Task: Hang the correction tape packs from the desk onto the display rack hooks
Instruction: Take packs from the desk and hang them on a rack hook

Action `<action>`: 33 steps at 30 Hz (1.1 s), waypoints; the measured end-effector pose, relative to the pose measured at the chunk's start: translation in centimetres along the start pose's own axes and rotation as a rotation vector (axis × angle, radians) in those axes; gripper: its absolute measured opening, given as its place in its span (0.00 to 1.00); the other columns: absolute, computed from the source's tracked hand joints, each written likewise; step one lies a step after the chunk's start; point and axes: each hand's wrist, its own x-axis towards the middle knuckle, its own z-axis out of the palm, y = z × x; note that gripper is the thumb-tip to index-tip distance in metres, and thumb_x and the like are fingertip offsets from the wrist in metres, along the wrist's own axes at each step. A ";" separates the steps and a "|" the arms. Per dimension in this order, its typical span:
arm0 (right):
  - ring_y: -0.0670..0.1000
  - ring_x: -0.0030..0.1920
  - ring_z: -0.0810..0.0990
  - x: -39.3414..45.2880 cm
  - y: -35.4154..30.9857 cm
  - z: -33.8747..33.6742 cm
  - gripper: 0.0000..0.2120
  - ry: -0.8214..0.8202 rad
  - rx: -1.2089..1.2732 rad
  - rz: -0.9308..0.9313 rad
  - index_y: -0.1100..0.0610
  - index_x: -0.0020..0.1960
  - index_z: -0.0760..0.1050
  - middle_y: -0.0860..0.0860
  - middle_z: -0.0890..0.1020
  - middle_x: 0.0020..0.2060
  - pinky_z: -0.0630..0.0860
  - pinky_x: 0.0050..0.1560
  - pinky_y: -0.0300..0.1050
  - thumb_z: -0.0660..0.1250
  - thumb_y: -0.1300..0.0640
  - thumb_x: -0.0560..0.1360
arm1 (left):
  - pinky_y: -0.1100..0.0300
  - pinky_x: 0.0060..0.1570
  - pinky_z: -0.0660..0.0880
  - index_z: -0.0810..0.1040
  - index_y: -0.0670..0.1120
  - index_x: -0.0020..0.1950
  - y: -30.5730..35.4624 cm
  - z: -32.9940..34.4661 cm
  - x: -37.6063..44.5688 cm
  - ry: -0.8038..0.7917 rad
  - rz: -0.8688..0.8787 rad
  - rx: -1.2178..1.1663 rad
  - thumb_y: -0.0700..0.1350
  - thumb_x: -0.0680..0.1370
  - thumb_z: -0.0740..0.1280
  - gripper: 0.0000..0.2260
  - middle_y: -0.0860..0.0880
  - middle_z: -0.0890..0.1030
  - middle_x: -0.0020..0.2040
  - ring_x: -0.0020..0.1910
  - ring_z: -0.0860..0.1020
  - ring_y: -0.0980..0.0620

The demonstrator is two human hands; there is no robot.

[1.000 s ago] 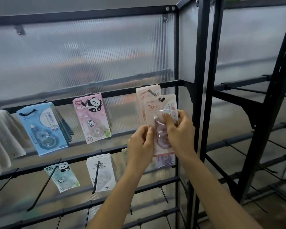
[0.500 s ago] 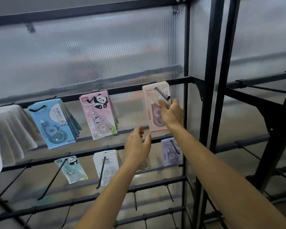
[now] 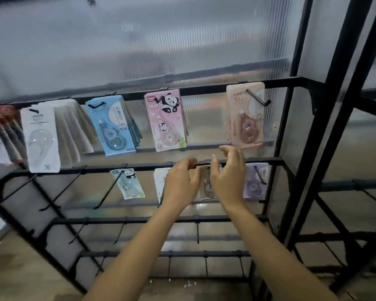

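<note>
Head view: both hands sit at the rack's (image 3: 237, 160) second rail, around a pale pack (image 3: 206, 183) on its hook. The left hand (image 3: 180, 181) has loosely curled fingers beside the pack; the right hand (image 3: 228, 177) likewise — whether either grips it, I cannot tell. Best to square the pack and slide it fully back. It looks beige, blurred, half hidden.

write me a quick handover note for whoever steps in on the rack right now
Left hand and right hand: both at the beige pack on a second-row hook, fingers loosely curled; a grip cannot be told.
Done: peach pack hangs on the top-row right hook; blue pack, pink panda pack and purple pack also hang.
Left: settle the beige pack, then fetch more from the desk, which is out of view. Several lower hooks are bare.
</note>
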 end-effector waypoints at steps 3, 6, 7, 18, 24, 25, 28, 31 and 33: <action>0.53 0.55 0.75 -3.4 -2.1 2.5 0.10 -0.123 -0.010 -0.032 0.61 0.57 0.75 0.54 0.78 0.52 0.68 0.56 0.39 0.65 0.61 0.76 | 0.65 0.53 0.69 0.78 0.44 0.60 -2.3 -2.9 -2.1 0.039 -0.003 0.066 0.44 0.79 0.63 0.11 0.49 0.81 0.55 0.55 0.77 0.52; 0.52 0.55 0.76 -7.2 -4.7 5.3 0.10 -0.258 0.015 -0.095 0.61 0.56 0.77 0.54 0.80 0.52 0.70 0.58 0.44 0.65 0.61 0.76 | 0.62 0.54 0.70 0.78 0.43 0.59 -5.2 -7.0 -4.7 0.096 -0.034 0.147 0.44 0.80 0.63 0.11 0.48 0.81 0.55 0.55 0.77 0.51; 0.53 0.56 0.75 -8.6 -5.7 6.4 0.10 -0.324 0.023 -0.108 0.61 0.57 0.77 0.54 0.80 0.53 0.69 0.60 0.44 0.65 0.61 0.76 | 0.59 0.55 0.71 0.78 0.44 0.59 -6.3 -8.5 -5.7 0.114 -0.052 0.178 0.45 0.80 0.62 0.11 0.48 0.81 0.55 0.55 0.77 0.50; 0.54 0.64 0.71 -30.5 -21.7 16.5 0.16 -0.876 0.132 -0.323 0.58 0.65 0.73 0.53 0.76 0.63 0.64 0.65 0.43 0.62 0.58 0.78 | 0.54 0.45 0.72 0.81 0.44 0.51 -18.2 -28.9 -25.6 0.283 -0.372 0.463 0.45 0.80 0.61 0.10 0.46 0.83 0.46 0.47 0.79 0.47; 0.58 0.59 0.76 -43.0 -31.6 19.8 0.15 -1.092 0.239 -0.451 0.59 0.62 0.76 0.56 0.79 0.59 0.65 0.59 0.43 0.63 0.62 0.76 | 0.53 0.49 0.74 0.81 0.48 0.53 -23.0 -39.4 -38.3 0.345 -0.578 0.634 0.47 0.80 0.60 0.11 0.49 0.83 0.50 0.51 0.79 0.47; 0.58 0.59 0.76 -45.0 -33.1 20.4 0.16 -1.134 0.260 -0.478 0.60 0.63 0.75 0.57 0.79 0.59 0.66 0.60 0.44 0.63 0.63 0.76 | 0.54 0.50 0.72 0.81 0.48 0.53 -23.7 -41.0 -40.3 0.355 -0.614 0.658 0.47 0.80 0.60 0.11 0.49 0.83 0.51 0.52 0.79 0.47; 0.59 0.60 0.76 -50.5 -37.1 21.9 0.15 -1.256 0.356 -0.520 0.62 0.62 0.76 0.59 0.79 0.59 0.69 0.61 0.49 0.63 0.65 0.75 | 0.55 0.53 0.70 0.81 0.47 0.53 -25.5 -45.3 -45.7 0.389 -0.703 0.706 0.47 0.80 0.60 0.11 0.49 0.83 0.53 0.53 0.78 0.47; 0.58 0.62 0.75 -55.7 -40.7 24.0 0.16 -1.353 0.425 -0.533 0.64 0.62 0.75 0.59 0.78 0.60 0.67 0.62 0.46 0.63 0.65 0.76 | 0.54 0.52 0.71 0.81 0.46 0.50 -27.7 -49.1 -50.4 0.433 -0.798 0.739 0.48 0.81 0.60 0.11 0.47 0.83 0.51 0.52 0.79 0.46; 0.57 0.63 0.74 -57.8 -42.3 25.2 0.17 -1.392 0.411 -0.553 0.63 0.64 0.73 0.59 0.77 0.62 0.64 0.63 0.43 0.63 0.63 0.76 | 0.53 0.51 0.72 0.81 0.46 0.52 -29.0 -50.7 -52.3 0.475 -0.866 0.742 0.50 0.81 0.59 0.12 0.47 0.82 0.52 0.53 0.79 0.45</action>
